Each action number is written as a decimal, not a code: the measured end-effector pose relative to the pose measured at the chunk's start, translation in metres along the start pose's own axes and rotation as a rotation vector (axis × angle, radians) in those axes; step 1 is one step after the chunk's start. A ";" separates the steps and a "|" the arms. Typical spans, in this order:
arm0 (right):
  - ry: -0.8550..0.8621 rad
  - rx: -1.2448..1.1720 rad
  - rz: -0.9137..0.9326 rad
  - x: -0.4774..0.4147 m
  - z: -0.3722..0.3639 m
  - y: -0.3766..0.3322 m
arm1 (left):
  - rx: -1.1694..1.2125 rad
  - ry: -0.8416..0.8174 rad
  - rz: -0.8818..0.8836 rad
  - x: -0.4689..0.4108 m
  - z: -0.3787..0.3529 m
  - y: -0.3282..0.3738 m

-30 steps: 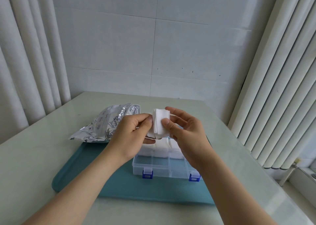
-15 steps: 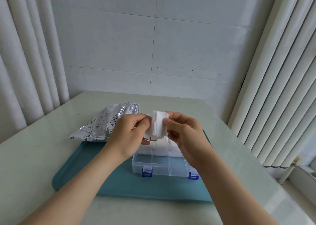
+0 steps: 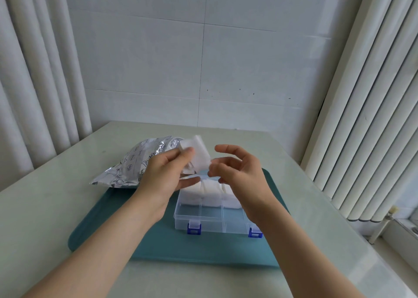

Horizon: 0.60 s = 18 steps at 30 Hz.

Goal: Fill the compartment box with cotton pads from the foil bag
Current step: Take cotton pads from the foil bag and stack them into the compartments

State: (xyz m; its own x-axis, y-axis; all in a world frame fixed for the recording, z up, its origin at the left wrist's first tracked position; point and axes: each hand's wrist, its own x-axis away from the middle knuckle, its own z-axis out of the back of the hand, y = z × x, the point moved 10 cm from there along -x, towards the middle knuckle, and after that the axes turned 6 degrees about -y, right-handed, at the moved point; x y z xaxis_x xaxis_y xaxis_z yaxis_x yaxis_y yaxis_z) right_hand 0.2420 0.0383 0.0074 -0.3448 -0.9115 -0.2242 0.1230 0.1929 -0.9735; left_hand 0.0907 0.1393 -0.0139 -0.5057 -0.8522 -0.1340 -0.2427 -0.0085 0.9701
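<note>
Left hand (image 3: 168, 175): pinches a stack of white square cotton pads (image 3: 199, 154) above the clear plastic compartment box (image 3: 203, 218)
Right hand (image 3: 239, 173): loosely spread, empty
Risk: one-sided pinch — pads may fan out, dropping outside the box

One head-worn camera looks forward and down from the table's (image 3: 56, 207) near edge, close above it, facing the tiled wall (image 3: 248, 60).
</note>
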 end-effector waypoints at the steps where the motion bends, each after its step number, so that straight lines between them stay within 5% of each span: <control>1: -0.021 0.024 -0.008 0.000 -0.002 0.000 | 0.058 -0.003 0.014 0.000 0.000 -0.001; 18: -0.029 0.055 -0.066 0.008 -0.015 -0.006 | 0.181 -0.030 0.019 0.002 -0.010 -0.007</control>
State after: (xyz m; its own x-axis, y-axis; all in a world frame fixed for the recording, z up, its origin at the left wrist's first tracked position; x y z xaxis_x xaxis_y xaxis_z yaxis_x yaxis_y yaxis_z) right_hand 0.2242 0.0355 0.0109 -0.3271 -0.9317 -0.1579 0.1525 0.1128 -0.9818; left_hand 0.0994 0.1320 -0.0191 -0.5352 -0.8355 -0.1246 -0.3768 0.1041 0.9204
